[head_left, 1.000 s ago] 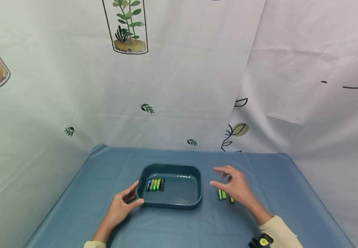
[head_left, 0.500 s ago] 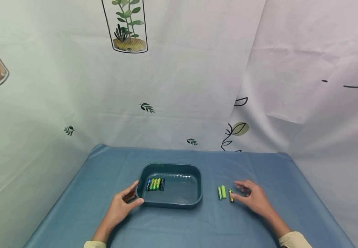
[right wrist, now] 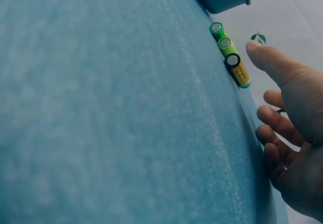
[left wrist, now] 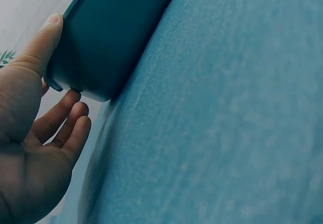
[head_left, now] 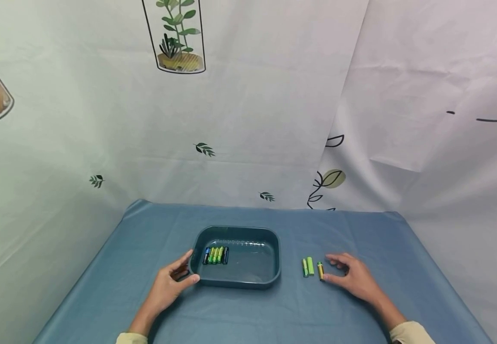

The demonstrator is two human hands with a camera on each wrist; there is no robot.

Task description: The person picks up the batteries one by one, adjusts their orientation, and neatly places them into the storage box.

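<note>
A dark teal rectangular tray [head_left: 248,282] stands on the table, with a row of several batteries [head_left: 215,255] inside on its left. My left hand [head_left: 167,286] holds the tray's left end, thumb at the front corner and fingers at the side; the left wrist view shows the thumb against the tray wall [left wrist: 116,37]. To the right of the tray lie a green-and-yellow battery [head_left: 305,268], a light green battery [head_left: 310,266] and a yellow battery with a dark end [head_left: 320,271]. Just right of the yellow one is my right hand [head_left: 356,277], fingers loosely bent and holding nothing.
A blue cloth [head_left: 240,315] covers the table. Behind it and at both sides hangs a pale curtain [head_left: 253,119] printed with plants.
My right hand has moved right and down from above the loose batteries to beside the yellow one, uncovering them. The left hand and the tray stay put.
</note>
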